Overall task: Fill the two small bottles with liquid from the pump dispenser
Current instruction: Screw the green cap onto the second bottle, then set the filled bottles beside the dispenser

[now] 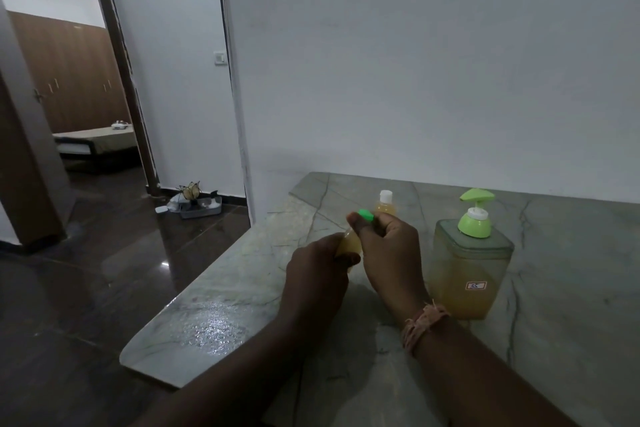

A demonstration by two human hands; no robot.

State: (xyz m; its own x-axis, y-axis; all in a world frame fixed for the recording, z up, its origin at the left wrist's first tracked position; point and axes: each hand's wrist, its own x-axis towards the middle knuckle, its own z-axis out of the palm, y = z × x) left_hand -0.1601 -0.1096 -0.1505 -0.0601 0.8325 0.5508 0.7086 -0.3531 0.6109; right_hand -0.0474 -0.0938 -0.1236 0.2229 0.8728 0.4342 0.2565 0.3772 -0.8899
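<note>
**Second small bottle capped by hand as filling job nears its end**

Head camera: A person at a grey-green stone countertop [571, 340] holds a small bottle [348, 243] of yellowish liquid above the slab, a little in from its left edge and toward the back. The left hand [313, 274] is wrapped around the bottle's body, gripping it firmly. The right hand [389, 246], a frayed thread band [424, 322] at its wrist, pinches the bottle's bright green cap [366, 215] between thumb and fingertips. The two hands are drawn close together, both clamped on the same bottle.

Just behind the right hand, toward the slab's back edge near the wall, a second small bottle [385, 204] stands upright with a white cap on and yellowish liquid inside. To the right, the pump dispenser [471, 270] stands on the slab well in from the back edge, its green pump head [476, 215] raised, its clear body roughly half full of the same yellowish liquid.

By the look of it, the pumping is over and the step in hand is closing the second bottle, though whether the cap is being tightened or loosened cannot be told from a single view. If tightening, the next move calls for turning the cap home while the left hand holds the body steady without squeezing liquid out, then standing the bottle beside its white-capped twin.
</note>
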